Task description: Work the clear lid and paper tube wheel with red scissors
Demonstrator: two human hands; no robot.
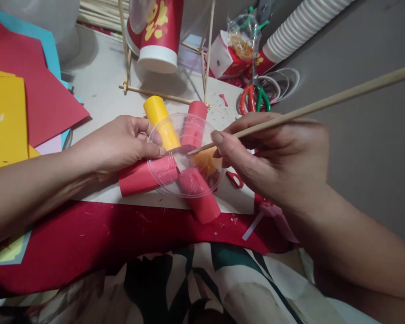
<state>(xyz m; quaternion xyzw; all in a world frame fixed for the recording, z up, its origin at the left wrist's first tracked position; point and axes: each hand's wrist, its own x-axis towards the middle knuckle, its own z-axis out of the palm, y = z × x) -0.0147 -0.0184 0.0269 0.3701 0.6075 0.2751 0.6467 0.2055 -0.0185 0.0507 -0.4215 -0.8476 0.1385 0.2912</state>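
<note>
Stick (307, 109) tip's at the middle of the clear lid (180, 162), which sits over paper tubes (204, 202), so I'd say this step is dabbing or poking there, can't tell which from my end. My right hand (280, 153) pinches the stick, left hand (121, 139) has the lid's rim between thumb and fingers. Next move wants a steady rim and light tip imo.

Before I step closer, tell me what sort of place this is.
Likely a craft table, perhaps at home. Sheets of coloured paper lie at the left, scissors are beyond the right hand, and paper rolls fan out from a clear plastic disc held by the left hand.
</note>
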